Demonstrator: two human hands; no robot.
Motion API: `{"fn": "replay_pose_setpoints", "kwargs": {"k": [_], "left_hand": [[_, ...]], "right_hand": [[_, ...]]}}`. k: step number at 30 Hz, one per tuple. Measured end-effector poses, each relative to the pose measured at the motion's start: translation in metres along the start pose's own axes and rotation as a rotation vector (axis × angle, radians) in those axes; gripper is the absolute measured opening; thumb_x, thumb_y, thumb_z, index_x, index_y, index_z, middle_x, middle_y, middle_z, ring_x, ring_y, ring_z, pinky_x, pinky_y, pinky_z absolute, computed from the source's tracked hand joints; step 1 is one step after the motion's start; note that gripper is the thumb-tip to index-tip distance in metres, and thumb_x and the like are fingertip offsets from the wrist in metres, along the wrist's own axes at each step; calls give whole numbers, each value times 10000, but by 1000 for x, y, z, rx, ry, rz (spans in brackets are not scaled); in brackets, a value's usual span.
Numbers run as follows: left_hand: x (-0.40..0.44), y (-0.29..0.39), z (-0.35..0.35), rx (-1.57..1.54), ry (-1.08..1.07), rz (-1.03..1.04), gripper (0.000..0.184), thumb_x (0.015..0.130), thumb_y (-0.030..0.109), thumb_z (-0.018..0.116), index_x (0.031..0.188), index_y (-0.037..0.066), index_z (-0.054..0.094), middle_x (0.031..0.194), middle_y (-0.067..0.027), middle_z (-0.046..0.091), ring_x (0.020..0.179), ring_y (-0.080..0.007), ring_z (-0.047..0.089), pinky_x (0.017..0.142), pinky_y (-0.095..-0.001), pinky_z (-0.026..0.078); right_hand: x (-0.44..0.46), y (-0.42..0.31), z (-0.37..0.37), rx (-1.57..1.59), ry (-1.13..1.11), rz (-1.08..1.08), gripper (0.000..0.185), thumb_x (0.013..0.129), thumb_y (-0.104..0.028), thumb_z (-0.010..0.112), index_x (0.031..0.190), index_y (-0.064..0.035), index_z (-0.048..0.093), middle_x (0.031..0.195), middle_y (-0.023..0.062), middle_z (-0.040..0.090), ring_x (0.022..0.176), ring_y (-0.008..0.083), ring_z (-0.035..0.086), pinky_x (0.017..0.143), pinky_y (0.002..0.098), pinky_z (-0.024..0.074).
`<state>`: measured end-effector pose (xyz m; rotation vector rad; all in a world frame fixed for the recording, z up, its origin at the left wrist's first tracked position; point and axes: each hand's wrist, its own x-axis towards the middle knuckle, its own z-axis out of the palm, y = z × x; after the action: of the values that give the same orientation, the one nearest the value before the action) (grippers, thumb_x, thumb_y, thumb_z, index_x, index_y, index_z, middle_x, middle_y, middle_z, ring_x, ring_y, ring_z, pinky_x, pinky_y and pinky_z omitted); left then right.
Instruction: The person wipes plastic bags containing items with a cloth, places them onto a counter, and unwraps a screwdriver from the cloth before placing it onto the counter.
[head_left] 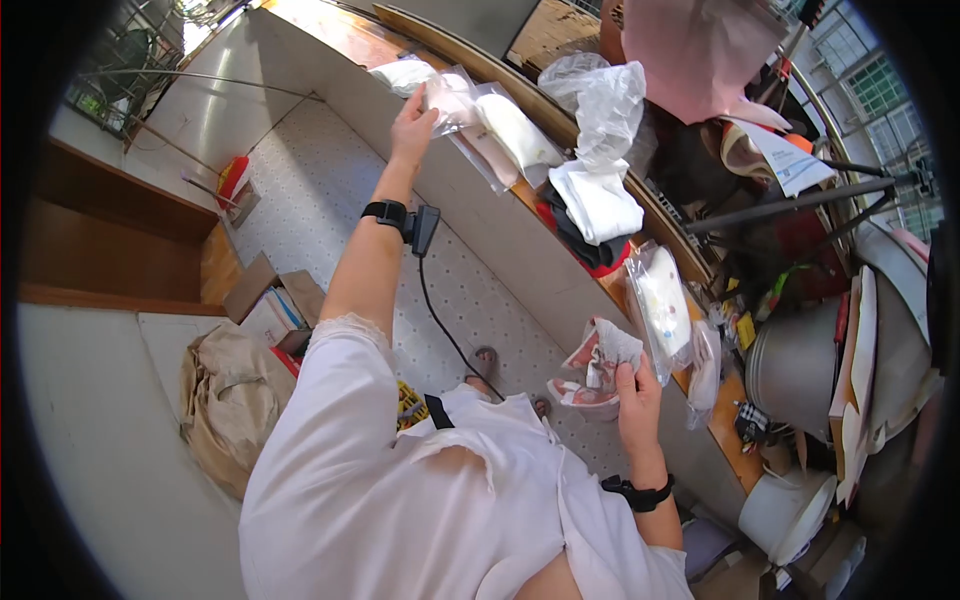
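At the far part of the long ledge, my left hand point(412, 128) is closed on the near edge of a clear plastic packet point(452, 100) with pale pink folded cloth inside. My right hand point(638, 392) pinches a pink-and-white patterned piece of cloth point(598, 375), which hangs over the side of the ledge; its exact kind I cannot make out. Next to the left packet lies another packet of white folded cloth point(520, 128). White folded cloth point(598, 203) rests on black and red cloth. Just beyond my right hand is a clear packet of white printed cloth point(660, 300).
A crumpled clear plastic bag point(608, 105) sits behind the folded cloth. Metal pots point(792, 360) and a white lidded pot point(785, 515) crowd the right side. On the floor at left are an open carton point(270, 310) and a brown bag point(235, 400). A black cable point(435, 310) hangs from my left wrist.
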<state>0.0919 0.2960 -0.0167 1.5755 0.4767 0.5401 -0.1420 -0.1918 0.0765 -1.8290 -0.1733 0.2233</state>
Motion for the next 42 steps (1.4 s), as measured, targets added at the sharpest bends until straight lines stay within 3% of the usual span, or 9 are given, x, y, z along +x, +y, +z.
{"fn": "replay_pose_setpoints", "kwargs": {"k": [6,11,18,22,28,36,38,40,42], "left_hand": [[-116,37,21,-162,31,153,396,1037,176,593,1405,37,635,1312,-129,688,1189,-168,616,1045,-328,466],[-297,66,96,-194,-594,-23,245,1067,135,570,1187,-4,732,987,-53,726,879,-105,663,808,-253,538],[-443,63,187,-134,-1358,-390,314,1058,213,623,1249,-24,700,1073,-86,731,979,-132,686,872,-295,575],[-518,66,251,-65,-1238,-568,479,1037,283,668,1401,-17,588,1077,-102,730,1001,-155,694,875,-319,596],[-556,55,327,-49,-926,-787,520,1010,333,704,1372,5,527,1061,-120,724,949,-178,718,802,-312,615],[-603,64,295,-187,-1029,-139,240,970,178,675,1150,22,649,992,-40,714,849,-114,685,732,-304,576],[-609,70,278,-166,-1112,-223,228,901,181,714,1059,21,681,1004,-60,684,924,-178,680,797,-357,555],[-613,73,265,-8,-1158,407,253,837,242,763,999,55,709,1075,-110,630,1041,-276,621,913,-411,511],[-620,77,253,-22,-1223,443,263,777,285,803,929,85,724,1126,-137,578,1111,-345,539,963,-433,469]], "right_hand": [[-26,22,-40,28,-79,33,322,1088,-228,581,1080,71,699,1176,99,620,1052,183,585,941,301,456],[-72,37,-89,188,-10,89,356,1087,-249,583,1056,78,720,1244,97,635,1093,170,592,971,306,457],[-150,46,-189,484,304,288,355,1068,-263,571,1178,56,684,1198,87,688,1098,155,625,998,325,476],[-172,80,-227,566,708,198,353,1066,-259,540,1172,47,680,1136,81,688,1064,165,633,987,322,478],[-199,132,-273,590,658,211,376,1079,-234,540,1315,44,632,1306,120,681,1217,218,649,1079,382,482],[-219,132,-309,816,771,238,437,1101,-330,458,1391,-35,597,1369,87,662,1265,254,615,1107,425,444],[-224,136,-313,878,827,319,454,1098,-358,463,1430,-72,581,1425,68,634,1319,263,583,1131,434,423],[-218,134,-290,888,823,301,477,1104,-412,456,1451,-104,566,1430,47,621,1339,253,558,1126,449,421],[-215,133,-262,764,689,382,523,1109,-453,454,1473,-87,537,1438,54,607,1349,242,542,1122,450,424]]}}
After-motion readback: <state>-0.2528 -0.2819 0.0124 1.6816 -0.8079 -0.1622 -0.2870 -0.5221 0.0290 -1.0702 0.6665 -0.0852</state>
